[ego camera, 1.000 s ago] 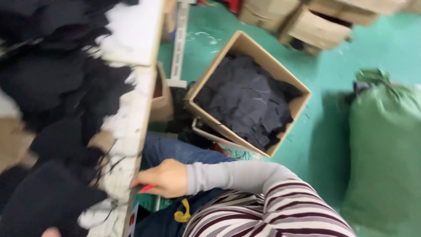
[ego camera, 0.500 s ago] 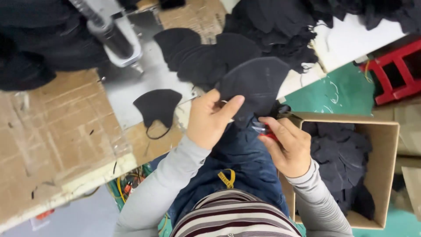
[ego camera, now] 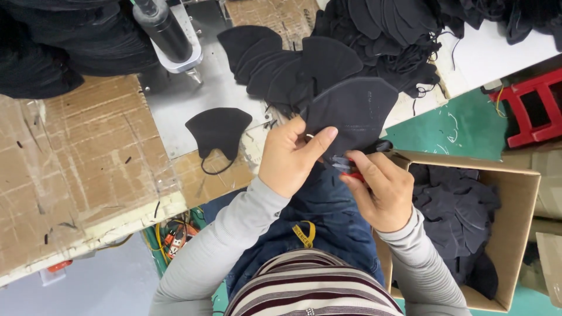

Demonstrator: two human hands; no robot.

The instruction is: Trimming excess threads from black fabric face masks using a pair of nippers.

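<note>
I see my left hand [ego camera: 290, 157] closed on a black face mask [ego camera: 351, 111], thumb stretched across its lower edge and the fingers tucked behind it, so the grip is narrow and full of fabric. The mask is held up just off the bench [ego camera: 88, 169] edge, over my lap, its curved top pointing away from me. My right hand [ego camera: 380, 193] sits just beside the left one, below the mask's lower corner, its grip pinched tight on a small red-handled tool [ego camera: 350, 171]; I cannot tell exactly what kind of tool it is, since the fingers cover most of it. The tool's tip meets the mask's bottom edge.

Behind the held mask a fanned row of black masks [ego camera: 275, 58] lies on the grey metal plate [ego camera: 193, 111], and one single mask [ego camera: 218, 130] with its ear loop hanging lies apart to the left, near the plate's front edge. A dark cylinder-shaped machine head [ego camera: 167, 32] stands above the plate. A loose heap of black masks [ego camera: 410, 35] covers the far right of the bench.

On the green floor [ego camera: 462, 126] to my right stands an open brown cardboard box [ego camera: 521, 193], rectangular, partly filled with dark masks. A red stool [ego camera: 530, 108] stands beyond it. Brown cardboard sheeting covers the left bench top.
</note>
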